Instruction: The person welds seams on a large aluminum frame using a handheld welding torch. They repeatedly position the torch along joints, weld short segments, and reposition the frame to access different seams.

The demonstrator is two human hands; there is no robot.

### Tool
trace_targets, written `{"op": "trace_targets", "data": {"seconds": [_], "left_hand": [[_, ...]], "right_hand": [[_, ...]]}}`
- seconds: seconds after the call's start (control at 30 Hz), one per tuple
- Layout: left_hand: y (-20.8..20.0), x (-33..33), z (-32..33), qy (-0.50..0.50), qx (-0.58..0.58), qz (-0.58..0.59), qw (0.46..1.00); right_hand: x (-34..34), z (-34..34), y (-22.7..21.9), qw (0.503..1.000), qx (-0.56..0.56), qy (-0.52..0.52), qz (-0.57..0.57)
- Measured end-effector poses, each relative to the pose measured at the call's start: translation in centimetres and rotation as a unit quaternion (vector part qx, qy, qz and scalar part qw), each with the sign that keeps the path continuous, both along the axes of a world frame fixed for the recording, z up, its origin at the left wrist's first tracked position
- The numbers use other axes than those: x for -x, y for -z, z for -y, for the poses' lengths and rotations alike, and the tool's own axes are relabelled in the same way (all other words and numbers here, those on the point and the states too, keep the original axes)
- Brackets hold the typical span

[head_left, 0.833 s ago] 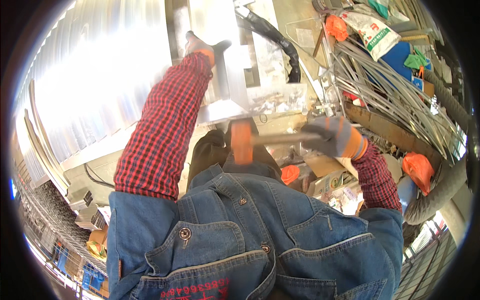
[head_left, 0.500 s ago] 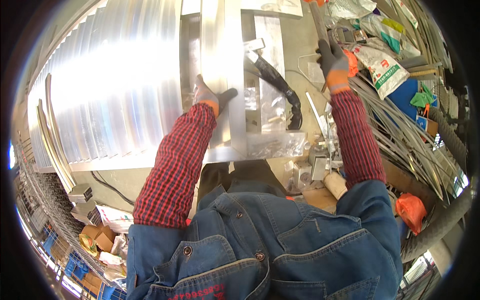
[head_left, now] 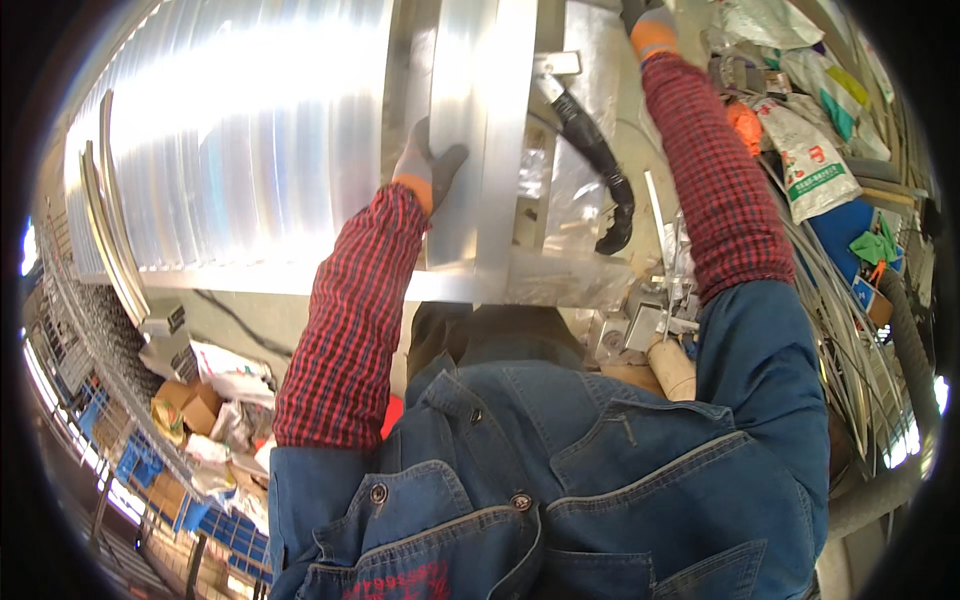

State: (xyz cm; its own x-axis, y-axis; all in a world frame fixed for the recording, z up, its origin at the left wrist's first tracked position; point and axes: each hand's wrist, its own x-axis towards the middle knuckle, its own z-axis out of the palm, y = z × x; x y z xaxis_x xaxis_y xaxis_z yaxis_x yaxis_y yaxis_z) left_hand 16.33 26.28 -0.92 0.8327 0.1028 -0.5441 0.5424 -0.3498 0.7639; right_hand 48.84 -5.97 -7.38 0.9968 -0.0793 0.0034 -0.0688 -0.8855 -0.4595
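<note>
My left hand (head_left: pixel 430 172), in a grey and orange glove, grips the left edge of a long, shiny aluminium profile (head_left: pixel 468 90), its thumb on top. The profile lies lengthwise on a metal frame, over its near rail (head_left: pixel 350 283). My right hand (head_left: pixel 648 25), gloved alike, reaches far out to the upper edge, where its fingers are mostly cut off. Half a second ago it was closed round the long handle of a hammer with orange at its far end; the hammer itself is outside the picture now. A black-wrapped bent tool or cable (head_left: pixel 595 155) lies between my hands.
Ribbed, glaring metal panels (head_left: pixel 240 150) cover the left. At right lie sacks (head_left: pixel 805 165), thin metal strips (head_left: pixel 830 310) and an orange bag (head_left: pixel 743 125). Metal parts (head_left: pixel 640 325) and a pale roll (head_left: pixel 672 370) sit near my right side. Cardboard boxes (head_left: pixel 190 400) stand lower left.
My right arm has stretched farther forward, carrying the hand up to the picture's edge and the hammer out of sight. My left hand keeps its hold on the profile. The whole view has shifted slightly.
</note>
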Motion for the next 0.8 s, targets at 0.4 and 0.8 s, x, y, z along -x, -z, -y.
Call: {"op": "trace_targets", "data": {"seconds": [0.4,0.8], "left_hand": [[1.3,-0.5,-0.1,0.008,-0.086,-0.096,0.992],[-0.7,-1.5,0.7,0.027,-0.171,-0.124,0.977]], "right_hand": [[16.8,0.6,-6.5,0.98,-0.156,-0.093,0.08],[19.3,-2.1,-0.7,0.968,0.02,-0.179,-0.177]]}}
